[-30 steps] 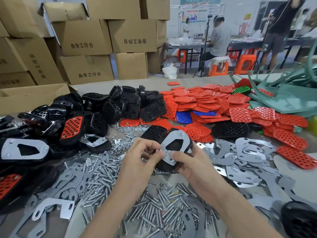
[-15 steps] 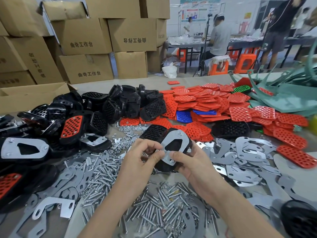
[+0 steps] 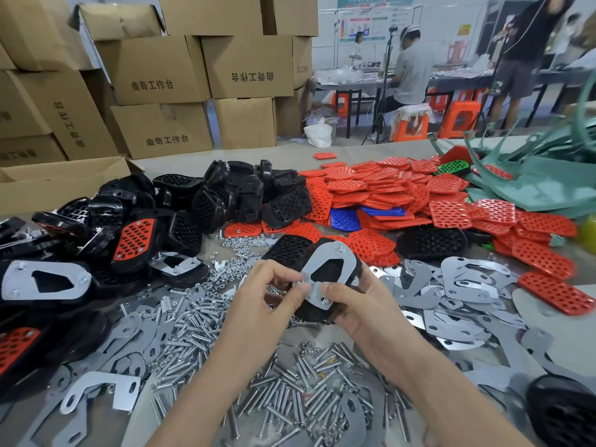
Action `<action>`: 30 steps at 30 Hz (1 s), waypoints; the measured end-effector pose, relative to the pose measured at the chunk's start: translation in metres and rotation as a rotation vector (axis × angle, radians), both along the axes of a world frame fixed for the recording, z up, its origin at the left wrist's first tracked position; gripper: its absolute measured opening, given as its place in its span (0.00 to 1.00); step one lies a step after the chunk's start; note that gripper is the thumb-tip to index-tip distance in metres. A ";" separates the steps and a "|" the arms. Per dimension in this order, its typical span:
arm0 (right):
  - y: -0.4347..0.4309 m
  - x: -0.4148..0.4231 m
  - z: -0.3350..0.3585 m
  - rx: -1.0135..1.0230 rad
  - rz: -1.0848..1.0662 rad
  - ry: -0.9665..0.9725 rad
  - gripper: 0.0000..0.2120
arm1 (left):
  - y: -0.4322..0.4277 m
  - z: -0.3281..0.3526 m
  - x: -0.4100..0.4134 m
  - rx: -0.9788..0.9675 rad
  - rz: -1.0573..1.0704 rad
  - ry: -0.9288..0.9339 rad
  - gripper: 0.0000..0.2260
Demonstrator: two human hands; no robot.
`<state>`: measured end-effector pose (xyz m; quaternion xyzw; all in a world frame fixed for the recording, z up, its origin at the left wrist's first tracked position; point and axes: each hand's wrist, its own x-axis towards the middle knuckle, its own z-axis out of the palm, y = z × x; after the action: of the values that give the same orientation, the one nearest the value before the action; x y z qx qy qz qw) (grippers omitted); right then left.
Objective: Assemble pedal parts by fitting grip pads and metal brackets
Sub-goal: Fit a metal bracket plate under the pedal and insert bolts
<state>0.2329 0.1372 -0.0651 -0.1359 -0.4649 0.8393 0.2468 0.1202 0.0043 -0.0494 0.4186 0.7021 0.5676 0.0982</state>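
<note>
Hardly anything has shifted: left hand (image 3: 258, 304) still pinches the near end of the silver cut-out metal bracket (image 3: 350, 264) atop the black oval plastic pedal (image 3: 309, 313), gripped by the right hand (image 3: 364, 311).

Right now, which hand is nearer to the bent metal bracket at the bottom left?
Left. The left hand is up and right of the bent bracket; the right hand, sharing the held pedal, lies farther right.

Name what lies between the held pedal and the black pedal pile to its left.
Head view: small loose nuts, scattered left of the held pedal.
</note>
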 end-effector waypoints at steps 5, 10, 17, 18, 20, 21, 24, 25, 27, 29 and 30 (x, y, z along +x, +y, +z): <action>0.000 0.000 -0.002 0.028 0.024 0.020 0.22 | 0.000 0.000 0.001 0.012 0.008 -0.031 0.04; 0.001 -0.001 -0.001 -0.016 0.024 0.027 0.24 | -0.002 0.001 0.000 0.018 -0.036 0.023 0.02; 0.000 0.001 0.002 -0.047 0.088 0.015 0.26 | -0.005 0.000 -0.004 -0.014 -0.050 0.079 0.06; 0.000 0.002 0.001 -0.046 0.098 0.006 0.26 | -0.006 0.000 -0.004 -0.021 -0.051 0.090 0.06; 0.001 0.003 0.001 -0.049 0.110 -0.005 0.26 | -0.006 -0.002 -0.004 -0.032 -0.063 0.117 0.07; 0.002 0.004 0.001 -0.045 0.113 -0.006 0.25 | -0.006 -0.002 -0.004 -0.039 -0.064 0.135 0.08; 0.004 0.005 0.000 -0.012 0.110 -0.011 0.23 | -0.004 -0.005 -0.004 -0.039 -0.036 0.176 0.05; 0.004 0.005 0.000 0.000 0.102 -0.012 0.24 | -0.003 -0.006 -0.004 -0.031 -0.023 0.176 0.03; 0.003 0.004 -0.002 0.021 0.079 -0.011 0.23 | -0.001 -0.007 -0.004 -0.017 -0.008 0.165 0.02; 0.001 0.003 -0.003 0.023 0.061 0.001 0.21 | 0.000 -0.008 -0.003 -0.002 -0.015 0.144 0.04; 0.000 0.003 -0.003 0.021 0.056 0.008 0.21 | 0.000 -0.007 -0.004 0.005 -0.023 0.133 0.04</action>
<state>0.2361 0.1376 -0.0681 -0.1168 -0.4765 0.8415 0.2264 0.1166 0.0045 -0.0567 0.4636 0.7008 0.5392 0.0567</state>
